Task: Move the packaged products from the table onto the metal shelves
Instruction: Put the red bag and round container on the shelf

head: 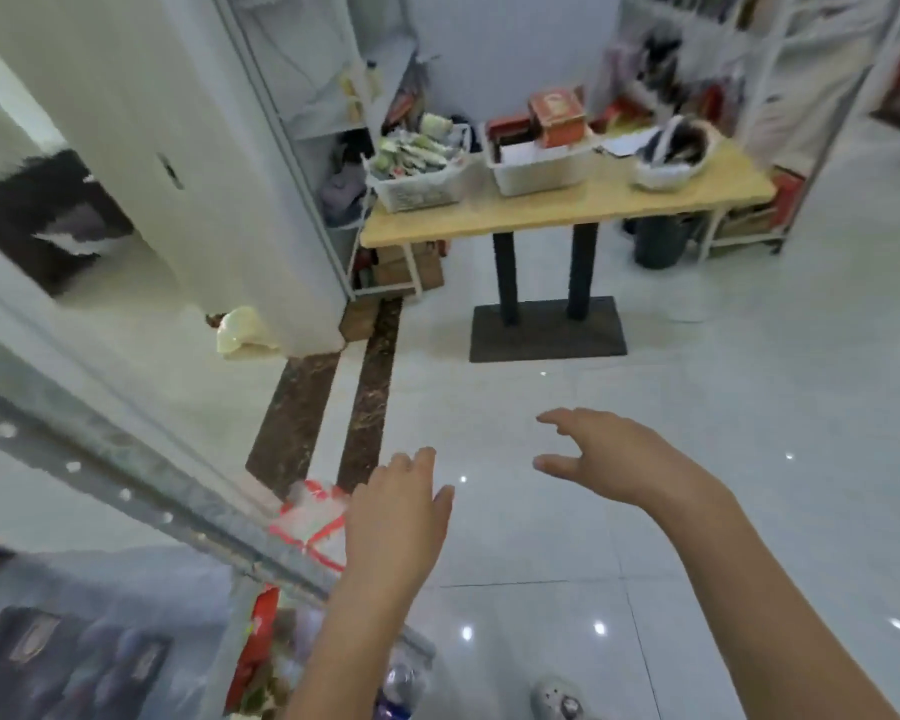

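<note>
Across the room stands a wooden table [567,213]. On it a white basket [417,189] holds several greenish packets, and a second white basket [541,171] holds boxes with a red box [557,116] on top. A round white basket [668,168] with dark contents sits at the table's right end. My left hand [401,517] and my right hand [609,457] hover over the floor with relaxed fingers, holding nothing. A metal shelf rail [141,491] runs at the lower left, with a clear red-printed packet [313,522] next to my left hand.
White shelving units stand behind the table on the left [328,96] and right [780,96]. A white wall corner [230,200] juts out at the left. The tiled floor [749,459] lies between me and the table. A dark bin [661,241] sits under the table.
</note>
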`<state>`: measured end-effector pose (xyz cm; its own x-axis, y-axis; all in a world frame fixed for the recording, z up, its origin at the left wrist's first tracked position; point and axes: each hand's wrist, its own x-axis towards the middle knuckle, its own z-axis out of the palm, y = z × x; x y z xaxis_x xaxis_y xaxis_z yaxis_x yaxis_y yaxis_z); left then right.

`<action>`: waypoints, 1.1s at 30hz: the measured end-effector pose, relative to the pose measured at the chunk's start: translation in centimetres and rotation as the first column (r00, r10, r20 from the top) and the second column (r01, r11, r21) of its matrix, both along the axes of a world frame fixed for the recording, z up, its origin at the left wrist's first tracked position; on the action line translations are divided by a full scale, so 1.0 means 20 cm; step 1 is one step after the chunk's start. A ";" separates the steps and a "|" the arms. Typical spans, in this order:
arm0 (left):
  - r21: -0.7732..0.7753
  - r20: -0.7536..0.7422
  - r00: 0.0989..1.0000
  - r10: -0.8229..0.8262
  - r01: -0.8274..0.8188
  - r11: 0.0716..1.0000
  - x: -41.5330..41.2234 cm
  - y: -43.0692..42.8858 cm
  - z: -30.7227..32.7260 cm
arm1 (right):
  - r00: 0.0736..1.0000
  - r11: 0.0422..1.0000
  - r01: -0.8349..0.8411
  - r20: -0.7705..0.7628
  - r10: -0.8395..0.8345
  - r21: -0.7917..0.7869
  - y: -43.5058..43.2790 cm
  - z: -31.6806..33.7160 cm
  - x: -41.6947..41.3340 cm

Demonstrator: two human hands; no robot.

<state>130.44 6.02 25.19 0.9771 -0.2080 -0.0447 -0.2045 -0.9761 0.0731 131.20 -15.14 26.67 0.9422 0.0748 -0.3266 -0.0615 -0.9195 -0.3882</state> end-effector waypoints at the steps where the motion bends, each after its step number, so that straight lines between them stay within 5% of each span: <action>1: 0.017 -0.001 0.996 -0.086 0.086 0.996 0.02 -0.05 -0.01 | 0.996 0.996 0.085 -0.001 -0.085 -0.006 -0.05 -0.02 -0.08; 7: 0.048 -0.134 0.837 -0.530 0.540 0.841 -0.11 -0.45 -0.12 | 0.801 0.803 0.596 -0.068 -0.595 0.007 -0.26 -0.09 -0.82; 14: -0.010 -0.166 0.352 -0.921 0.933 0.359 -0.73 -0.95 -0.15 | 0.203 0.205 0.979 -0.059 -0.977 -0.013 -0.25 -0.04 -1.94; 19: -0.024 -0.106 0.013 -0.994 1.000 0.015 -1.27 -1.14 -0.11 | -0.228 -0.231 0.971 -0.044 -0.973 0.061 -0.02 -0.02 -2.62; 22: -0.016 -0.080 -0.162 -0.984 0.987 -0.161 -1.62 -1.17 -0.09 | -0.407 -0.411 0.908 -0.062 -0.912 0.086 0.16 0.01 -2.97; 27: -0.025 -0.074 -0.344 -0.936 0.939 -0.343 -2.25 -1.15 -0.08 | -0.581 -0.591 0.797 -0.109 -0.807 0.128 0.46 0.03 -3.51; 33: -0.081 -0.091 -0.489 -0.868 0.872 -0.483 -3.09 -0.99 -0.11 | -0.689 -0.693 0.712 -0.080 -0.720 0.112 0.77 0.08 -4.19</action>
